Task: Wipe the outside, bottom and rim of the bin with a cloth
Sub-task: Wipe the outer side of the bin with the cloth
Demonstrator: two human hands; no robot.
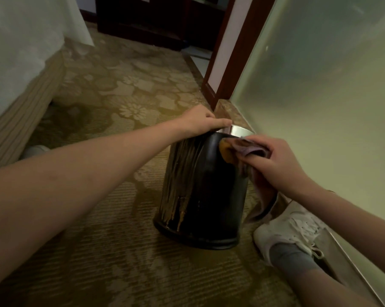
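on the patterned carpet (pixel 111 251): black bin (pixel 200 196), base down, mouth at the far end; whether it stands fully upright or leans a little cannot be told.
bin wall: glossy and dark; pale brownish streaks run from near the top to the base on the side nearest the left arm.
rim (pixel 239 130): bright metal band at the top of the bin, partly covered by both hands.
left hand (pixel 200 121): on the far left part of the rim, fingers curled over the edge and gripping it; the forearm reaches in from the left of the bin.
right hand (pixel 275 162): at the upper right of the bin, fingers folded around a bunched cloth and holding it against the outer wall just below the rim.
cloth (pixel 245 147): pinkish, with an orange-yellow patch touching the bin; its loose end hangs down the bin's right side.
white shoe (pixel 286 231): just beside the bin's base, on its right, with a grey sock (pixel 289 255) above it.
frosted panel (pixel 320 85): right of the bin, close behind the right hand.
bed (pixel 21 63): well left of the bin, white cover over a striped base.
door frame (pixel 222 69): beyond the bin, dark wood.
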